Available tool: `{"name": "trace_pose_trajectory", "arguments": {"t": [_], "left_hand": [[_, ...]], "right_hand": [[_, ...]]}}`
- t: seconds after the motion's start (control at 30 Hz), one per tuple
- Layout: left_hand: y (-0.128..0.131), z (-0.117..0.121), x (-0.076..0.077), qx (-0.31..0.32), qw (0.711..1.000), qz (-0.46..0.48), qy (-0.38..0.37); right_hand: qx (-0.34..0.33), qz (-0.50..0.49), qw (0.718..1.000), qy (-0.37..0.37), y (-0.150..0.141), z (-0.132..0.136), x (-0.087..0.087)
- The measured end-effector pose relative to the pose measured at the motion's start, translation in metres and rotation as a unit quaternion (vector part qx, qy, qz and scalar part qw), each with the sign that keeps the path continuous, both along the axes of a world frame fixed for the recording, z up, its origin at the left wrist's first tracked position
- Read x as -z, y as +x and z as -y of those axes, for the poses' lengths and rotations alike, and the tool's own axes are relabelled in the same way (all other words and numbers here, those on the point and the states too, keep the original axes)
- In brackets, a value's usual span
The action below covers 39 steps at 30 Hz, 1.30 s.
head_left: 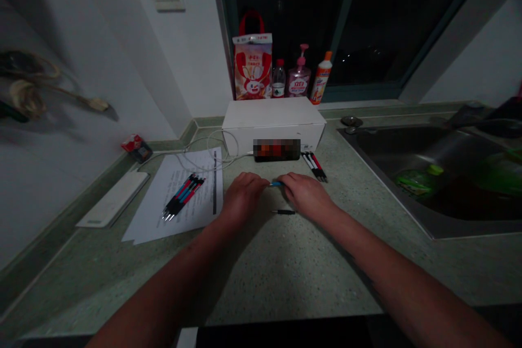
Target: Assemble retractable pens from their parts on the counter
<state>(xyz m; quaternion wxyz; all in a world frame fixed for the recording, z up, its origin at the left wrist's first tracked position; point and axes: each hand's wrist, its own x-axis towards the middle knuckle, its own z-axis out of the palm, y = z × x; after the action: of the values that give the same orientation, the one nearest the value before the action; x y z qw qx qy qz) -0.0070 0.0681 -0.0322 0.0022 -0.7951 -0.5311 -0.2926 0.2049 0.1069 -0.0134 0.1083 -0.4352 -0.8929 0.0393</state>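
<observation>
Over the green speckled counter, my left hand (pixel 244 194) and my right hand (pixel 309 193) face each other with fingers pinched. Between them shows a short length of a blue pen (pixel 277 184). Its blue barrel runs into my right fingertips, and a pale, thin end meets my left fingertips. Most of it is hidden by my fingers. Just below, a short black pen part (pixel 284 212) lies on the counter. To the right, several white, black and red pens (pixel 315 166) lie side by side. Several blue, red and black pens (pixel 184 196) rest on the papers at left.
Printed papers (pixel 147 223) and a white flat strip (pixel 116 198) lie left. Behind my hands, a phone (pixel 277 151) with a white cable leans against a white box (pixel 273 113). Bottles (pixel 299 79) and a bag (pixel 253 68) stand behind it. A metal sink (pixel 387 185) is right.
</observation>
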Motion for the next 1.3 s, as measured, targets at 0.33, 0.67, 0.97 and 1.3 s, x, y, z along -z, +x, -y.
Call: {"name": "trace_pose_trajectory", "arguments": {"t": [0.33, 0.67, 0.97, 1.3], "left_hand": [[0.010, 0.007, 0.002, 0.011, 0.999, 0.040, 0.009], [0.016, 0.005, 0.005, 0.106, 0.988, -0.023, -0.108], [-0.006, -0.002, -0.006, -0.082, 0.988, 0.122, -0.037], [-0.008, -0.007, -0.003, -0.049, 0.994, 0.094, -0.037]], "right_hand": [[0.067, -0.079, 0.995, 0.003, 0.004, 0.000, 0.003], [0.069, -0.042, 0.997, 0.005, 0.006, -0.003, 0.004], [0.052, -0.022, 0.998, 0.013, 0.007, -0.002, 0.001], [0.025, -0.025, 0.999, 0.027, 0.007, -0.003, 0.004]]}}
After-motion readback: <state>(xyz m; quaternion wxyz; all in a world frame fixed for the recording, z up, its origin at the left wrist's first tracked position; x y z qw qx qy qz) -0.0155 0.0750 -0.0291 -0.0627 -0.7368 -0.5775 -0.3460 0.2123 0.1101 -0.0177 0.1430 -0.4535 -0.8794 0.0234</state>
